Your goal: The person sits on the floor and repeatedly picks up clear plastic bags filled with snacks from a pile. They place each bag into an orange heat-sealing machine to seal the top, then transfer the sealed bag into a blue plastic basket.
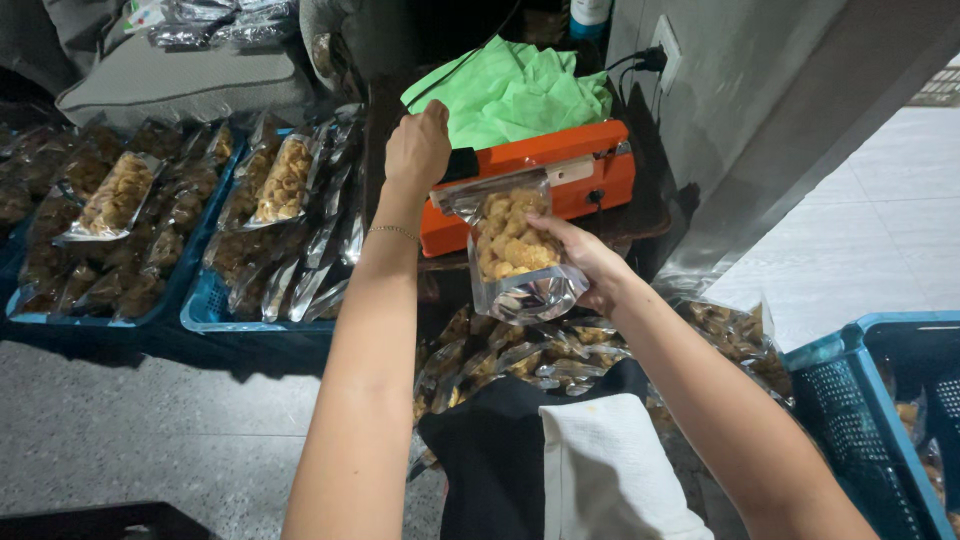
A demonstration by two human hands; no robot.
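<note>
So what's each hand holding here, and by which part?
Right hand holds a snack pouch by its lower right side. Left hand grips the black handle of the orange sealer.

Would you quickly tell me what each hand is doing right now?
Left hand: closed on the black handle of the orange heat sealer.
Right hand: holding the clear plastic snack pouch at the sealer.

your left hand (418,150) rests on the handle of the orange bar-shaped heat sealer (540,180), which sits ahead of you. your right hand (585,262) holds the clear plastic pouch of snacks (512,255) with its top in the sealer. behind the sealer lies a green cloth (510,92). filled blue plastic crates (210,310) stand to your left, another blue plastic crate (860,400) to your right.
</note>
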